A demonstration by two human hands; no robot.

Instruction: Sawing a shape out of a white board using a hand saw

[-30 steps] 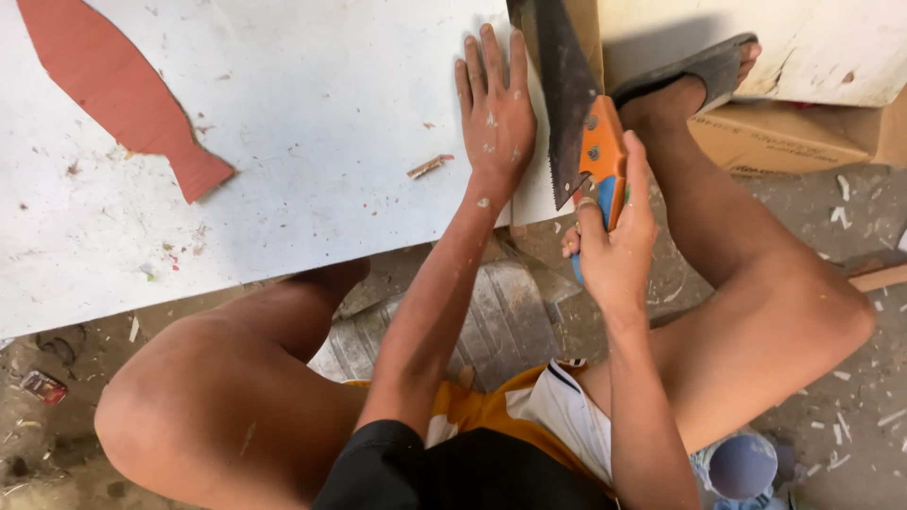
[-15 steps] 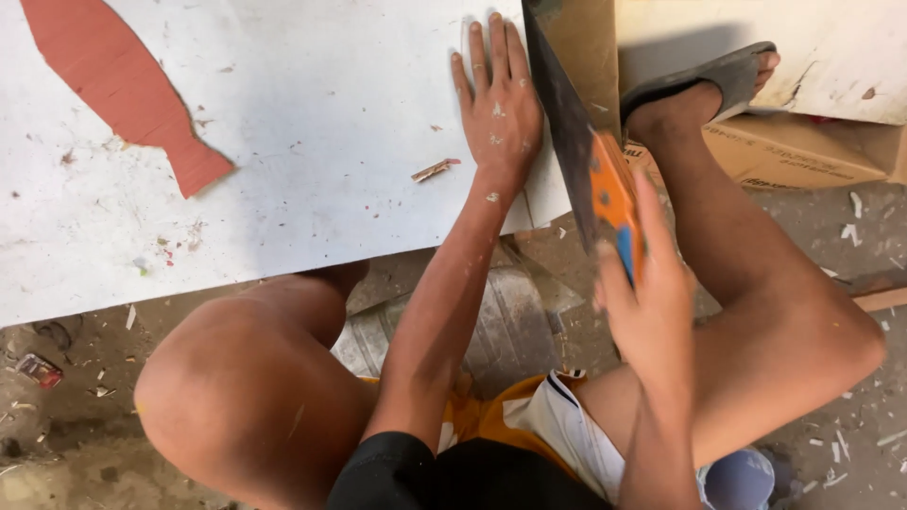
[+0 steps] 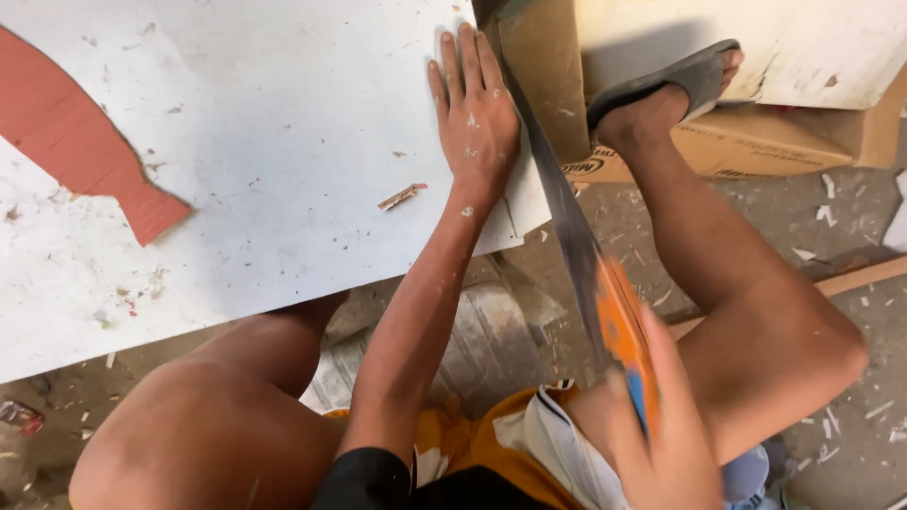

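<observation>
dusty floor [image 3: 831,236], scattered wood chips [image 3: 855,420]

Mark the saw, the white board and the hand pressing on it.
saw [image 3: 567,222], head view, middle of the blade.
white board [image 3: 274,123], head view, bare top face.
left hand [image 3: 477,118], head view, back of the hand.

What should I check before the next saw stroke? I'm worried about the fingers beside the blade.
1. Left hand flat on the white board, pinning it: ok.
2. Fingers clear of the saw blade: not ok, the blade runs right beside the hand's edge.
3. Right hand gripping the orange saw handle: cannot tell how firmly, blurred.
4. Foot in the sandal braced on the cardboard box: ok.
5. Blade following a marked line: cannot tell.
</observation>
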